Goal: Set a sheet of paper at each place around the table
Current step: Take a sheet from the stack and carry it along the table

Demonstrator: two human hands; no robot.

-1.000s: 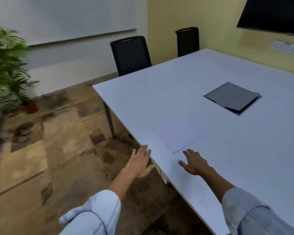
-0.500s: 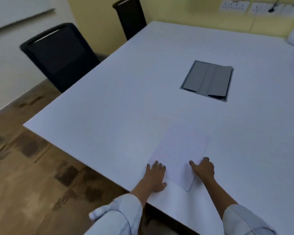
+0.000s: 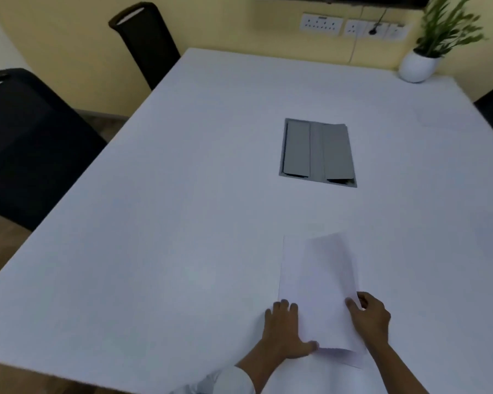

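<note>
Both hands on the sheet of paper (image 3: 316, 288), near edge of the white table (image 3: 154, 223), right in front of the person. Left hand (image 3: 282, 334) lies flat w/ fingers straight at the sheet's left side, thumb tucked under its near edge. Right hand (image 3: 370, 317) grips the right edge, fingers curled round it; that side is lifted & curling, left side flat on the table. Grey hatch (image 3: 318, 152) sits mid-table beyond the sheet. Two black chairs (image 3: 26, 143) along the left side. Potted plant (image 3: 427, 52) at far right corner, wall sockets (image 3: 350, 27) behind.
</note>
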